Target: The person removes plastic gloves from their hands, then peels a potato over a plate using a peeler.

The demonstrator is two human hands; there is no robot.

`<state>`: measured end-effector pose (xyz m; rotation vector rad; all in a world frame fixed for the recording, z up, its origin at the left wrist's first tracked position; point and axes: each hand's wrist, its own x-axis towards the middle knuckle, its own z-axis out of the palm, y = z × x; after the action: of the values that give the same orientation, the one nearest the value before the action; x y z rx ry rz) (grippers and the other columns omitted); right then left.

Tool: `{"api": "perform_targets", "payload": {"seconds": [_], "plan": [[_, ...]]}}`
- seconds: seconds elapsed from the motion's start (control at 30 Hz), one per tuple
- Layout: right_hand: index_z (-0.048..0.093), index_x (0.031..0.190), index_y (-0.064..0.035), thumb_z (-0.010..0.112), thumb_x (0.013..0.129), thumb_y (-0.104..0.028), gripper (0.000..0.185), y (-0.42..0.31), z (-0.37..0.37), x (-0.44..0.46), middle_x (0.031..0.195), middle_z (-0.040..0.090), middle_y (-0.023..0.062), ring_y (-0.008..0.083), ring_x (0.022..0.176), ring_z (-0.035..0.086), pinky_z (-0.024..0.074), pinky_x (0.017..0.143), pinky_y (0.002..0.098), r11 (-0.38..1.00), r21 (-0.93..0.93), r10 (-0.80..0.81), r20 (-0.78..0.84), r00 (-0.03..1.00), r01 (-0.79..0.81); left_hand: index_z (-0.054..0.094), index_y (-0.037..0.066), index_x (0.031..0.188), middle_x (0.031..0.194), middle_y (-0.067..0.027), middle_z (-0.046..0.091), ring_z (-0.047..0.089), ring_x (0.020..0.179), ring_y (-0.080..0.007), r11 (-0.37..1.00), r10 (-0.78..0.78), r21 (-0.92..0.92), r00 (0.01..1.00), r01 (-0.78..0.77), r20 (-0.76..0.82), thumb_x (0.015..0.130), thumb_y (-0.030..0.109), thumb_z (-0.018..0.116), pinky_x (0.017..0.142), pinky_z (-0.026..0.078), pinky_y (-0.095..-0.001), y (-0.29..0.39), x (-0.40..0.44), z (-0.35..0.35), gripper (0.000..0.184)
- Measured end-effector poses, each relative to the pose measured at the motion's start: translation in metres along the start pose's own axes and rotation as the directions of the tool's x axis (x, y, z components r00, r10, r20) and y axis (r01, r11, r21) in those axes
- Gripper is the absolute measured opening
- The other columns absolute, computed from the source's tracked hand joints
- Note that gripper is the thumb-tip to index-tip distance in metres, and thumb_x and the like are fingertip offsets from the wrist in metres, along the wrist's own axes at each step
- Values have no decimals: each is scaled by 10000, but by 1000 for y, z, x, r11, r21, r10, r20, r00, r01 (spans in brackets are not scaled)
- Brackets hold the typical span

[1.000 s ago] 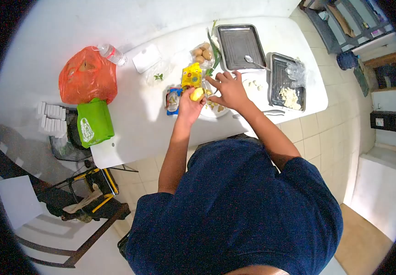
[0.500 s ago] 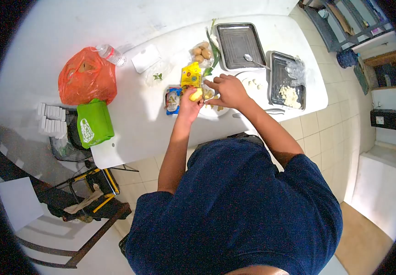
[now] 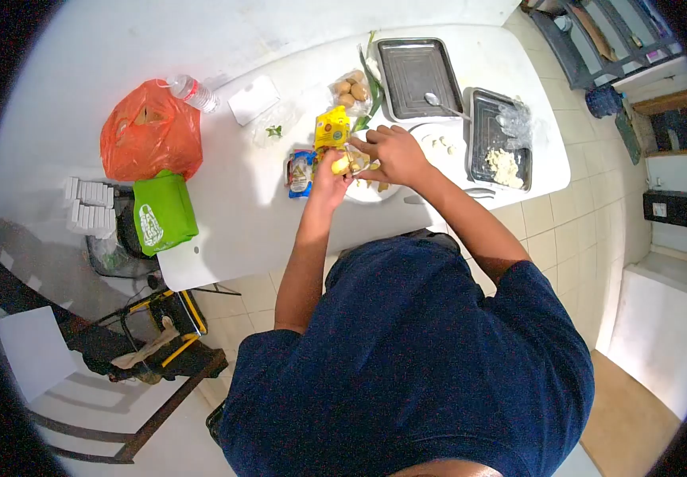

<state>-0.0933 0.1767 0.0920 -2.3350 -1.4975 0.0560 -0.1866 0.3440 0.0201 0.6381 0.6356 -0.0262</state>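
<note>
My left hand (image 3: 328, 182) is closed around a partly peeled yellow potato (image 3: 340, 165) above the near edge of the table. Close beside it, my right hand (image 3: 395, 153) grips a peeler (image 3: 352, 151), its head against or just next to the potato; its handle is mostly hidden in my fingers. Under both hands lies a white plate (image 3: 383, 194) with peelings on it. A yellow packet (image 3: 331, 127) and a blue packet (image 3: 300, 173) lie beyond and left of my left hand. Several brown unpeeled potatoes (image 3: 350, 91) sit in a clear bag farther back.
Two dark trays stand right: an upper tray (image 3: 419, 75) with a spoon (image 3: 439, 103) across its edge, and a lower tray (image 3: 479, 119) holding pale chopped pieces (image 3: 504, 168). A knife (image 3: 419, 200) lies at the table edge. Left are an orange bag (image 3: 149, 139) and a green bag (image 3: 170, 215).
My right hand has moved slightly, and the peeler now shows between my hands, at the potato. The left hand keeps hold of the potato, which has turned a little.
</note>
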Motion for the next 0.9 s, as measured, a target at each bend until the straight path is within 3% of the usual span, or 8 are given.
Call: {"api": "perform_targets", "payload": {"seconds": [0.13,0.23,0.37,0.5,0.63,0.77,0.83,0.9], "plan": [[641,1275,-135,761,701,-517,700,17,20,-5,880,609,71,279,837,608,480,750,405,999,3,-42,-99,994,43,583,80,1048,937,-43,647,610,734,-165,999,-5,-33,1000,4,-27,867,209,585,577,474,-267,1,-9,9,222],[650,1255,-131,735,695,-588,728,46,25,-20,885,621,92,295,859,619,486,738,434,995,1,98,16,995,-98,584,52,1033,887,-62,637,561,659,-172,993,-35,-97,956,65,291,862,213,577,551,435,-267,-2,12,-30,236],[658,1246,-126,727,697,-620,742,47,16,-26,866,624,114,317,841,625,494,727,450,983,83,162,21,987,-164,585,38,1024,849,-82,630,527,618,-183,996,-13,-84,988,27,152,861,206,567,554,433,-281,10,2,-24,235],[660,1245,-108,776,694,-518,696,21,9,-12,777,592,85,300,755,594,467,668,413,994,105,-3,-192,981,24,588,44,1031,851,-76,636,544,627,-181,993,-33,-109,985,51,168,865,201,572,554,444,-288,10,7,-17,229],[646,1266,-123,765,721,-498,672,8,8,-5,831,598,72,283,783,587,457,702,402,995,84,-38,-166,985,52,581,57,1041,868,-53,636,579,657,-169,995,-41,-94,997,46,59,871,201,578,543,452,-272,5,7,-10,223],[632,1283,-136,756,716,-509,690,6,10,-6,854,587,62,270,808,588,450,722,402,998,15,-58,-217,975,63,576,66,1038,891,-51,639,592,670,-162,997,-33,-62,994,39,101,873,207,577,538,454,-262,3,9,-16,217],[619,1298,-154,745,717,-529,703,8,10,-7,920,616,67,272,870,606,463,756,407,999,15,-41,-144,989,44,576,62,1038,899,-60,639,577,660,-172,999,-29,-39,991,34,127,869,213,578,549,455,-277,3,6,-16,227],[613,1307,-164,740,715,-544,715,18,13,-10,941,628,68,274,898,615,470,771,412,1000,-5,-7,-85,996,7,575,44,1060,927,-78,641,561,661,-185,994,-35,-91,957,64,287,862,212,575,565,457,-294,1,10,-29,260]]}}
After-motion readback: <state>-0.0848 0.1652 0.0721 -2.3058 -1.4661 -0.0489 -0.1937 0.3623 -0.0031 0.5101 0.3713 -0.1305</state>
